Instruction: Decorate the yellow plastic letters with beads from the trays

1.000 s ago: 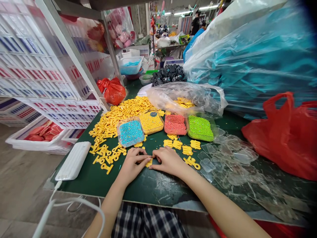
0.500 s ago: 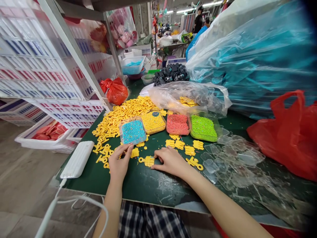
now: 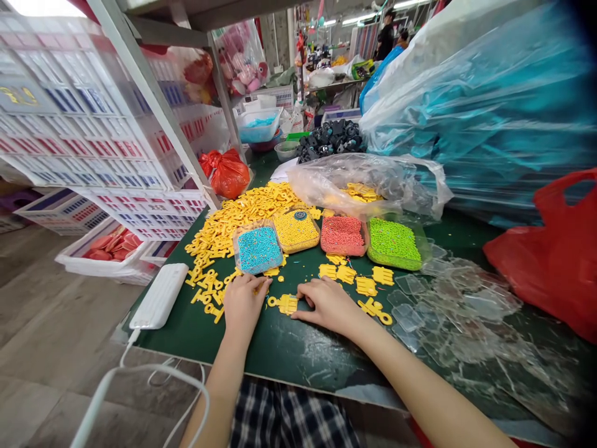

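Observation:
My right hand rests on the green table, thumb and forefinger bent around the right edge of a flat yellow plastic piece with a ring at its left end. Just left of that piece is my left hand, its thumb and forefinger pinched together; whatever they hold is too small to make out. Beyond the left hand stands a clear tray of blue beads. Trays of yellow beads, red beads and green beads continue the row. More yellow pieces lie beyond my right hand.
A heap of yellow plastic parts spreads behind the trays. At left are a white power strip and stacked crates. Clear plastic scraps, a red bag and a big bag of teal material crowd the right.
My left hand has moved from the near edge of the blue bead tray rightward, closer to the yellow piece, and its fingers have pinched together. My right hand stays at the piece. The view has shifted slightly.

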{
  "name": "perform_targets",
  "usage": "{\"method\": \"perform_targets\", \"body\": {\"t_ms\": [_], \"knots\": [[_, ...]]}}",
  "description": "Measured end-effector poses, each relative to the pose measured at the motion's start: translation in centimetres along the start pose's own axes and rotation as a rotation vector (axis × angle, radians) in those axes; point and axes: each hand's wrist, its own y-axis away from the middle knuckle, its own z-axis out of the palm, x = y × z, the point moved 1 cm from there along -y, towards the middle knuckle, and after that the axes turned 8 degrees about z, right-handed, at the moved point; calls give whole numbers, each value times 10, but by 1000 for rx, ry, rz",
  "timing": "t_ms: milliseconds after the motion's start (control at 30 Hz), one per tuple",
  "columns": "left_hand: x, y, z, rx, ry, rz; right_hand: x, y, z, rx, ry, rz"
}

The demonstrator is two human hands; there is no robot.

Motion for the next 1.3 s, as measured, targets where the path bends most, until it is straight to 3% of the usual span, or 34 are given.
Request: {"method": "perform_targets", "body": {"t_ms": [200, 467, 667, 967, 1300], "knots": [[6, -3, -5, -90, -52, -35, -1, -1, 0, 3, 0, -3], [15, -15, -17, -302, -56, -127, 0, 0, -1, 8, 10, 0], [25, -17, -19, -391, -131, -133, 3, 2, 8, 55, 41, -23], [38, -12, -23, -337, -166, -68, 9, 0, 15, 70, 17, -75], [24, -7, -14, -326, -64, -33, 3, 2, 9, 40, 42, -46]]}}
